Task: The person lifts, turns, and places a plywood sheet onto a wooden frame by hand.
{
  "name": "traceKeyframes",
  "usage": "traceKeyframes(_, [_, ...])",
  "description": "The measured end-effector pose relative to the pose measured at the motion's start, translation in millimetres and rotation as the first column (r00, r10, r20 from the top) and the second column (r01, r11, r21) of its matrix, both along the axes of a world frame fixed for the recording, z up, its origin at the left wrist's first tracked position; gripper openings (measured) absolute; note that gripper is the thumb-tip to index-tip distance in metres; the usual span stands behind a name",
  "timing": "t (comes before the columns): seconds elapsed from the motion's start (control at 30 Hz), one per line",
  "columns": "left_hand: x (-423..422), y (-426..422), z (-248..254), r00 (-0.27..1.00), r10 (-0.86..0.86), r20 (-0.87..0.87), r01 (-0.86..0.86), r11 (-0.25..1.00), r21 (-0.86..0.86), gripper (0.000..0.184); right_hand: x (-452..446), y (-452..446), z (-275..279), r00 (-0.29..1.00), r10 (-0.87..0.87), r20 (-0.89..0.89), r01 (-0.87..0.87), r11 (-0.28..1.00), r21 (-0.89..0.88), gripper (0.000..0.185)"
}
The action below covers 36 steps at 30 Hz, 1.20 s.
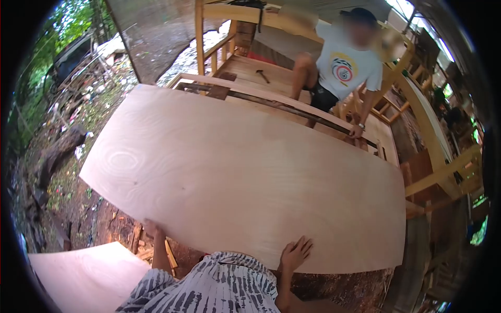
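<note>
A large pale plywood sheet (245,177) stretches across the middle of the view in front of my body. At its near left edge is my left hand (153,228), its fingers at the rim and too blurred to make out fully. My right hand (296,254) lies flat on the sheet near the front edge, fingers spread. Along the sheet's far side runs a wooden frame (276,101). A person in a white T-shirt (344,65) is behind it, one hand on the frame's right part.
A hammer (262,76) lies on a wooden surface behind the frame. Another plywood sheet (96,276) is at the lower left, beside wood scraps (145,253). Timber framing (438,175) stands at the right. Littered ground (102,109) is at the left.
</note>
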<state>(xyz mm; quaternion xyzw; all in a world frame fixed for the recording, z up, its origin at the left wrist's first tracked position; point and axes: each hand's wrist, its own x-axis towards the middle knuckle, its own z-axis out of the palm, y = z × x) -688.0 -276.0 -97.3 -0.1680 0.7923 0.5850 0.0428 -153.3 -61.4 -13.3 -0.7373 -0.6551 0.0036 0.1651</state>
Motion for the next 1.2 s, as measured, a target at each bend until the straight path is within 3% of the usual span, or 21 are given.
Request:
traceKeyframes(0.13, [3.3,10.0,9.4,0.996,0.092,0.002,-0.092,0.993,0.078,0.076,-2.9,3.4,1.4,0.997,-0.047,-0.063,0.045,0.998,-0.034,0.056])
traceKeyframes(0.2, [1.6,16.2,2.9,0.969,0.242,-0.054,-0.237,0.968,0.079,0.059,-3.0,2.8,2.1,0.997,-0.065,-0.040,0.063,0.998,-0.030,0.054])
traceKeyframes(0.23, [-0.5,15.7,0.6,0.967,0.250,-0.056,-0.245,0.966,0.083,0.059,-3.7,3.1,1.4,0.998,-0.056,-0.042,0.055,0.998,-0.026,0.054])
traceKeyframes(0.4, [-1.2,9.7,-4.3,0.979,0.205,0.005,-0.205,0.978,-0.030,0.060,-2.6,2.7,2.3,0.998,-0.051,-0.028,0.051,0.998,0.021,0.053])
traceKeyframes(0.5, [-1.8,8.2,-7.3,0.986,0.162,-0.036,-0.159,0.985,0.064,0.061,-0.7,0.4,-5.3,0.998,-0.055,0.009,0.054,0.998,0.027,0.054])
traceKeyframes(0.6, [0.0,6.8,-1.3,0.993,0.120,0.016,-0.121,0.992,0.046,0.065,1.3,-0.2,-10.4,0.999,-0.045,0.027,0.043,0.997,0.066,0.054])
traceKeyframes(0.7, [-13.9,0.3,-31.0,0.988,0.156,-0.016,-0.154,0.985,0.078,0.064,-2.9,2.7,-3.5,0.997,-0.074,0.015,0.074,0.997,0.016,0.054])
traceKeyframes(0.8, [1.6,10.2,-9.7,0.974,0.183,-0.137,-0.178,0.983,0.042,0.058,-0.3,4.1,-5.7,0.997,-0.069,0.015,0.069,0.998,0.005,0.054])
traceKeyframes(0.93, [0.5,10.8,-6.0,0.969,0.235,-0.080,-0.236,0.972,-0.001,0.055,3.1,5.8,-13.1,0.997,-0.060,0.051,0.061,0.998,-0.014,0.053])
traceKeyframes(1.03, [0.3,8.7,-7.5,0.984,0.169,-0.058,-0.158,0.974,0.163,0.059,5.3,4.5,-17.2,0.995,-0.060,0.082,0.063,0.997,-0.038,0.054])
traceKeyframes(1.07, [-2.9,5.4,-14.2,0.981,0.188,-0.052,-0.179,0.972,0.153,0.059,5.0,4.5,-17.0,0.996,-0.070,0.061,0.073,0.997,-0.038,0.054])
traceKeyframes(1.13, [-5.5,3.3,-18.0,0.989,0.143,-0.038,-0.144,0.989,-0.025,0.059,3.4,6.1,-13.9,0.997,-0.062,0.048,0.063,0.997,-0.039,0.054])
traceKeyframes(1.2, [0.3,8.9,-8.2,0.975,0.217,-0.044,-0.213,0.973,0.084,0.059,0.0,9.1,-8.2,0.993,-0.113,0.042,0.117,0.986,-0.119,0.055])
